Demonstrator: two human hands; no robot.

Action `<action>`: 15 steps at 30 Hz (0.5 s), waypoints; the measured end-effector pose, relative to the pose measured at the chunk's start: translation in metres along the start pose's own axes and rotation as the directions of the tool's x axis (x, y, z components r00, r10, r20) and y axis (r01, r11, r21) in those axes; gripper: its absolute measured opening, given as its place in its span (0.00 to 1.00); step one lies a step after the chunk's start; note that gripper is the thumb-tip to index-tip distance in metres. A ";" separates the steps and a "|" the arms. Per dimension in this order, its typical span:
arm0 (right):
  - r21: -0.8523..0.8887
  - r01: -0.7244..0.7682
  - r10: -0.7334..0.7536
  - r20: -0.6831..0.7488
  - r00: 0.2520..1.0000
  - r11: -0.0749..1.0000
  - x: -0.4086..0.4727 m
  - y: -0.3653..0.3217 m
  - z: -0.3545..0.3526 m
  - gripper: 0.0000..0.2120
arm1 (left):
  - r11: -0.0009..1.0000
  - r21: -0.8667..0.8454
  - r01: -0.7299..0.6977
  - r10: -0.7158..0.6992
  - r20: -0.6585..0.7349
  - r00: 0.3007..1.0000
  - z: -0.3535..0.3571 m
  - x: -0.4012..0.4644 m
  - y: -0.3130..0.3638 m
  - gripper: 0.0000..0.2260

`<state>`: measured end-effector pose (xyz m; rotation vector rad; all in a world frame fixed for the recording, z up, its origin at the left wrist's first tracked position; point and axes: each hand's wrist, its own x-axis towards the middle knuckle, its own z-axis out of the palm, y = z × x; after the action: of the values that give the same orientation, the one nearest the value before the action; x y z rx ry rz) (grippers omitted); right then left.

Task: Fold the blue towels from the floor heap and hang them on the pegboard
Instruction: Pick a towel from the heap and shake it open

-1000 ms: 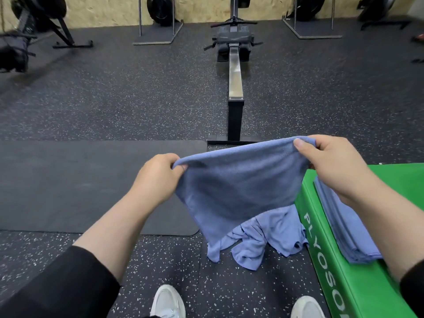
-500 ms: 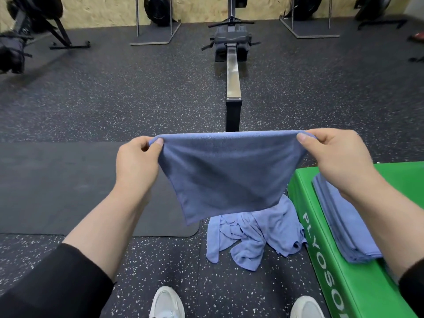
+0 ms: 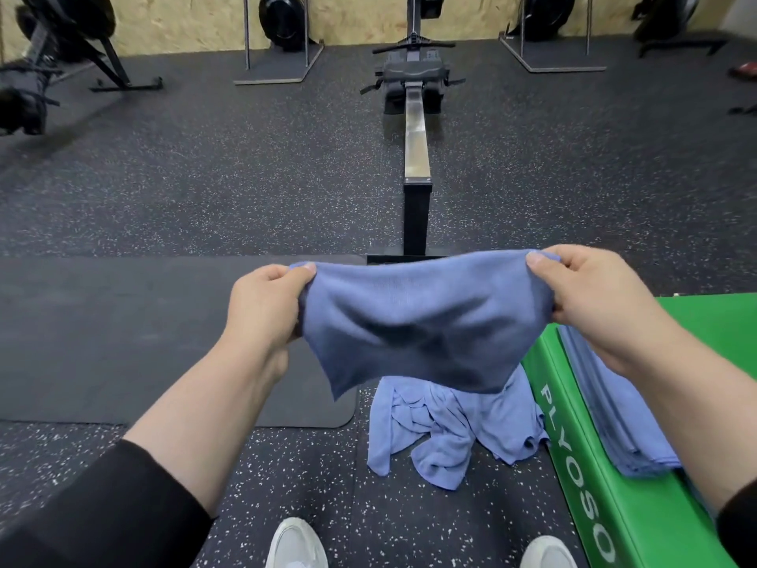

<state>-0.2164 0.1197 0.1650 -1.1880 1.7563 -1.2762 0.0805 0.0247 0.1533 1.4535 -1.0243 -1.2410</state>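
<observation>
One blue terry towel (image 3: 413, 325) hangs in the air, its top corners pinched by two hands: left hand (image 3: 262, 305), right hand (image 3: 594, 297). Below it, one crumpled blue towel heap (image 3: 450, 428) lies on the speckled rubber floor (image 3: 205, 190). One folded blue towel stack (image 3: 614, 416) rests on one green foam box (image 3: 639, 518).

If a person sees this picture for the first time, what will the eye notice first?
First, the blue towel stretched in mid-air at the centre, its top corners pinched by the left hand and the right hand. Below it a crumpled heap of blue towels lies on the floor, beside the bright green box at the right.
</observation>
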 end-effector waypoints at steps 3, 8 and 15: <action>0.001 -0.057 0.057 0.045 0.997 0.998 -0.002 0.002 0.011 0.20 | 0.999 0.004 0.046 -0.046 0.007 0.999 0.012 -0.007 -0.004 0.09; 0.101 -0.142 0.134 0.090 0.987 0.985 -0.006 -0.005 0.030 0.15 | 0.994 0.057 -0.099 0.095 0.063 0.993 0.036 -0.025 0.002 0.10; 0.166 -0.114 0.085 0.173 0.981 0.979 -0.012 -0.014 0.058 0.21 | 0.916 0.189 -0.353 0.312 0.214 0.926 0.067 -0.060 0.003 0.05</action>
<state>-0.1566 0.1090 0.1601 -1.0601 1.5310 -1.2106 0.0058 0.0735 0.1651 1.2766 -1.5093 -1.0429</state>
